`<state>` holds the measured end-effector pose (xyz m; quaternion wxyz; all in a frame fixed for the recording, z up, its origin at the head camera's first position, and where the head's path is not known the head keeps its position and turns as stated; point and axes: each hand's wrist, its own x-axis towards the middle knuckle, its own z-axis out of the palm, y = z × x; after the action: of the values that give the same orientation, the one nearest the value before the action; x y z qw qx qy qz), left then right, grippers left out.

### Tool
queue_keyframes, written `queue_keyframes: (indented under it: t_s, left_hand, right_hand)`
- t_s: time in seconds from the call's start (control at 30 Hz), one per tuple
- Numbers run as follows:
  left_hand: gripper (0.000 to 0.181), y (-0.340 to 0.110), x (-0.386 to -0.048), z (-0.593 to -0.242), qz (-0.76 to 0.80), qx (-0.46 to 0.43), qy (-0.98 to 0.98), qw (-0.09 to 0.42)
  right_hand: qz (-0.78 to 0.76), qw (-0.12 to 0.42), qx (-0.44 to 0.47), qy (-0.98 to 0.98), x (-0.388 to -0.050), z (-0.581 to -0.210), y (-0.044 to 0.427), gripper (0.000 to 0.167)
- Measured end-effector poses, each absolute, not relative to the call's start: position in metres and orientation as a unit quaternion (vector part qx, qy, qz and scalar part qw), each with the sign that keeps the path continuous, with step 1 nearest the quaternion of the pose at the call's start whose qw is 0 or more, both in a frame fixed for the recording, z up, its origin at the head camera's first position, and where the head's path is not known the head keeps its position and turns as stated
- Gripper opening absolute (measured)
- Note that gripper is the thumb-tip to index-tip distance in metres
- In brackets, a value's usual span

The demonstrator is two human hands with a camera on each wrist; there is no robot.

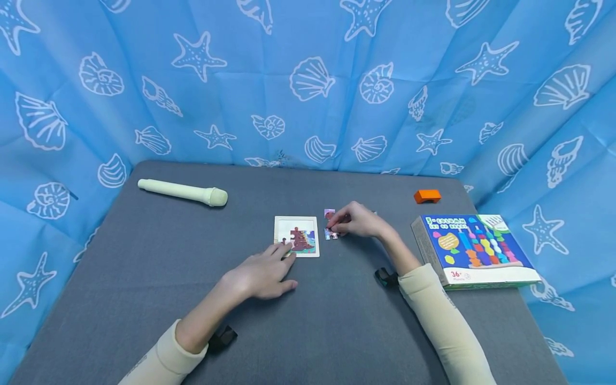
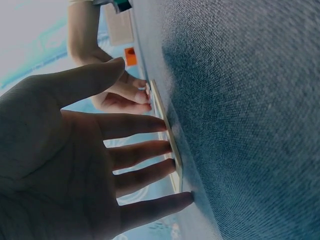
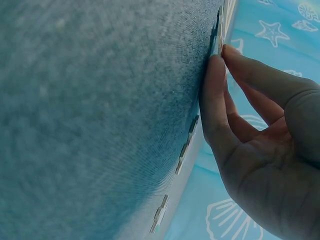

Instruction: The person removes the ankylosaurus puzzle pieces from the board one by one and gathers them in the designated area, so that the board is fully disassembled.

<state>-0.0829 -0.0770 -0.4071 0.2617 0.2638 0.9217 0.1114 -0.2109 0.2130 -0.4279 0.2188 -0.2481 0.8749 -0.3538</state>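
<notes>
Pale-green plastic, a stick-shaped toy microphone (image 1: 183, 191) lies near the far left corner of the grey cloth-covered table (image 1: 337, 310). Rightward, the left hand (image 1: 262, 274) grips nothing: its straight, spread fingers touch the near left corner of a square, pale wooden puzzle tray (image 1: 295, 218). Joined, colourful jigsaw pieces (image 1: 303, 241) fill the tray's near right part, leaving its far side bare. Just beyond its right edge, loose printed pieces (image 1: 330, 214) lie by the right hand (image 1: 362, 220), whose thumb and finger pinch one thin piece (image 3: 220, 37). Picking up seems the step in hand; the next move probably calls for aligning that piece with a gap. Near the far right corner sits an orange notched block (image 1: 427, 196); by the right edge, a blue-and-white cardboard box (image 1: 474, 251) reads "5-COLUMN" and "36+", its smaller print blurred.
</notes>
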Motion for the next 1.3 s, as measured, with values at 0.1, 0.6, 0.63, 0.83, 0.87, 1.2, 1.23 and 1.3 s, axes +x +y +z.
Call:
queue_keyframes:
  t_s: [0.1,0.6,0.63,0.83,0.87,1.2,1.23,1.3]
  left_hand:
    - [0.071,-0.077,-0.084,-0.407,0.113,0.267,0.921,0.260]
    - [0.070,-0.079,-0.093,-0.410,0.125,0.264,0.924,0.245]
    - [0.071,-0.079,-0.093,-0.410,0.127,0.263,0.924,0.247]
    - [0.067,-0.076,-0.094,-0.410,0.114,0.254,0.926,0.254]
    - [0.066,-0.076,-0.094,-0.410,0.112,0.255,0.927,0.252]
    - [0.065,-0.074,-0.088,-0.410,0.112,0.288,0.926,0.215]
    - [0.065,-0.074,-0.088,-0.410,0.112,0.292,0.925,0.214]
    - [0.066,-0.073,-0.087,-0.410,0.111,0.303,0.923,0.212]
  right_hand:
    - [-0.357,0.215,-0.245,0.875,-0.211,-0.428,0.215,0.013]
    - [-0.406,0.219,-0.228,0.857,-0.207,-0.427,0.203,0.018]
    - [-0.409,0.220,-0.229,0.855,-0.206,-0.427,0.201,0.018]
    - [-0.427,0.233,-0.244,0.839,-0.204,-0.427,0.189,0.019]
    - [-0.429,0.236,-0.247,0.836,-0.204,-0.427,0.186,0.019]
    - [-0.432,0.266,-0.276,0.816,-0.206,-0.431,0.157,0.019]
    - [-0.428,0.269,-0.277,0.817,-0.207,-0.431,0.154,0.019]
    - [-0.423,0.276,-0.277,0.817,-0.208,-0.432,0.149,0.019]
